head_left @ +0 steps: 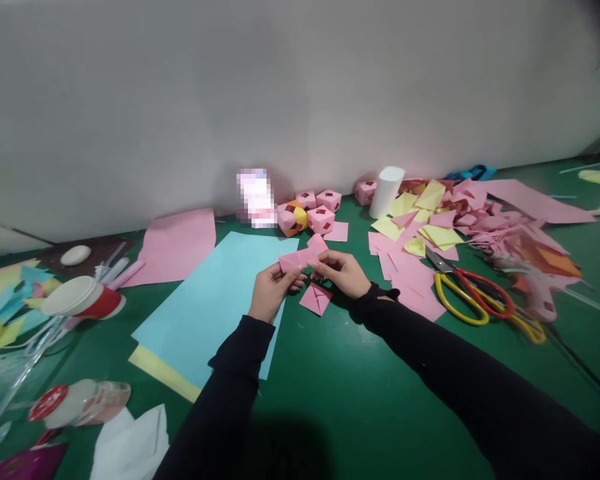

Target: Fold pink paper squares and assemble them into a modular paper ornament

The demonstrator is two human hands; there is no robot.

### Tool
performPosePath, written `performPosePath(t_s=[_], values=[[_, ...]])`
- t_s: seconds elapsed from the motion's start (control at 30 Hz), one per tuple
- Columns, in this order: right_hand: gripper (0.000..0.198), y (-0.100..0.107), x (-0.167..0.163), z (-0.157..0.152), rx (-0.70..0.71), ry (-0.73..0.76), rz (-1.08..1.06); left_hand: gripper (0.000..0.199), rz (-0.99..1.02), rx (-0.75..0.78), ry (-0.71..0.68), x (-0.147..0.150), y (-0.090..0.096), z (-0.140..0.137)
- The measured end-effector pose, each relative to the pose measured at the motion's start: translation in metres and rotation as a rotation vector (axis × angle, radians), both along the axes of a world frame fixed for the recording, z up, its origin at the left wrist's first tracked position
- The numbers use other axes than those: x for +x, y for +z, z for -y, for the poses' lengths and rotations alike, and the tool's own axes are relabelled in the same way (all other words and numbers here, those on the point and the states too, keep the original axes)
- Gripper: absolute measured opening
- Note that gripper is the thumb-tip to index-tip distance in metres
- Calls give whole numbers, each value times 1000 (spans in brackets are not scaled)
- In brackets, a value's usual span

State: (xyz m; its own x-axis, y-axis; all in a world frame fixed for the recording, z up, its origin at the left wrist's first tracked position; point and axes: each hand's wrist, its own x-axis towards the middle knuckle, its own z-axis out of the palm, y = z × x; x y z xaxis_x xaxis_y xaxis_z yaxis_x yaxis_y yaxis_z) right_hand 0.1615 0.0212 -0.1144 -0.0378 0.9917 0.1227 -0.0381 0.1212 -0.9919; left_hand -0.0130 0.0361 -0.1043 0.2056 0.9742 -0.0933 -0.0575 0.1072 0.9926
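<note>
Between my two hands is a folded piece of pink paper (300, 259), raised a little above the green table. My left hand (271, 288) pinches its left end, thumb in front. At the right end, my right hand (344, 272) is closed on the same paper with thumb and fingertips. Just below them a folded pink paper square (315, 299) with crossing creases lies flat on the table. Behind the hands stand several folded paper shapes (321, 219), mostly pink, with a flat pink square (337, 232) beside them. Large blue sheets (215, 287) lie left of my left hand.
Scissors (460, 293) with yellow and red handles lie at the right near a pink glue gun (537, 290) and heaped paper pieces (445, 220). A white paper roll (387, 192) stands by the wall. A lidded cup (87, 298) and a bottle (85, 403) are on the left.
</note>
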Motion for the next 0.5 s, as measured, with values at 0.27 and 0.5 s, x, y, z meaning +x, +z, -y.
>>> performPosePath(t_s=[0.27, 0.5], values=[[28, -2, -1, 1, 57, -50, 79, 60, 55, 22, 50, 0, 7, 1], [27, -8, 0, -1, 62, -62, 114, 56, 72, -4, 33, 0, 4, 0]])
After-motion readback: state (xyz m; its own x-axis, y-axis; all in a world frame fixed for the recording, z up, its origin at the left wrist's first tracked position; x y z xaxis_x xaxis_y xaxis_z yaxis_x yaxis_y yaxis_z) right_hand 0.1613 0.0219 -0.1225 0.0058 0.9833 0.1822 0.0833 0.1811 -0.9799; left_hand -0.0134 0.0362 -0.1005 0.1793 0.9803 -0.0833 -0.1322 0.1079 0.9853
